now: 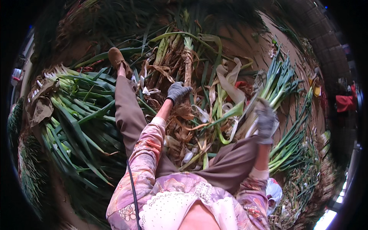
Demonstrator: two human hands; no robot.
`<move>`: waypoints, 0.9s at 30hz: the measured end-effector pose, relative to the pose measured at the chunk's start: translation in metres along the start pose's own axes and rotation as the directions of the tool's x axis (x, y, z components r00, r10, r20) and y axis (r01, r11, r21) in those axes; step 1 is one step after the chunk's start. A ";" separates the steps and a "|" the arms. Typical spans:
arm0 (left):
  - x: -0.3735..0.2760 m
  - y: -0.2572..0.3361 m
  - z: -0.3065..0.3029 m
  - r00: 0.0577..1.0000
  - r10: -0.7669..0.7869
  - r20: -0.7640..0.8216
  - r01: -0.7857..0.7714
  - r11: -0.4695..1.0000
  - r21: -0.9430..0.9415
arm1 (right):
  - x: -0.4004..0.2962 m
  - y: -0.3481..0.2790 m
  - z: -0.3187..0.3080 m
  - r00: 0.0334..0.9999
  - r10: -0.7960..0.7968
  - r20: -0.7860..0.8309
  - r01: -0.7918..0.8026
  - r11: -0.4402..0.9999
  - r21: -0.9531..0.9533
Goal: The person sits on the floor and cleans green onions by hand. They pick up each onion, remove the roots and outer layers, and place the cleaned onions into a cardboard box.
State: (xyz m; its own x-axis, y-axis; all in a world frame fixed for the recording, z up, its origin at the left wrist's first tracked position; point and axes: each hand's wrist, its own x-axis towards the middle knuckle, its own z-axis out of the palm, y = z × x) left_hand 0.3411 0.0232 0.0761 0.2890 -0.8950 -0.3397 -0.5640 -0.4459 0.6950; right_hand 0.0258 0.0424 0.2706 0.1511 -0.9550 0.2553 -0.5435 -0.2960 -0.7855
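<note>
My left hand, in a grey knit glove, is closed around the lower end of an unpeeled leek with brown dry outer leaves; its roots hang below the hand. On the right, my right hand, gloved too, is blurred and lies by the white stalks of a bunch of leeks; whether it holds anything is unclear. Between my legs is a heap of dry husks and peeled-off leaves. More unpeeled leeks lie just beyond my left hand.
A large pile of green leeks lies left of my outstretched leg, with a brown cloth on it. More green stalks and leaf scraps lie at right, near a white plastic bag. A black cable runs down my left sleeve.
</note>
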 end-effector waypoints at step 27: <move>-0.073 -0.007 0.045 0.985 0.087 -0.148 -0.153 0.834 -0.530 | -0.201 -0.034 0.095 0.812 0.415 0.411 -0.527 0.824 0.209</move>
State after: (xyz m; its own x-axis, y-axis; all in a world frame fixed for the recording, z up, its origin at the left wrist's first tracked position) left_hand 0.2888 0.0912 0.0679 0.3504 -0.9190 -0.1806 -0.1048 -0.2301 0.9675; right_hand 0.0923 0.2427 0.1930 0.2359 -0.9063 -0.3506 -0.3548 0.2556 -0.8993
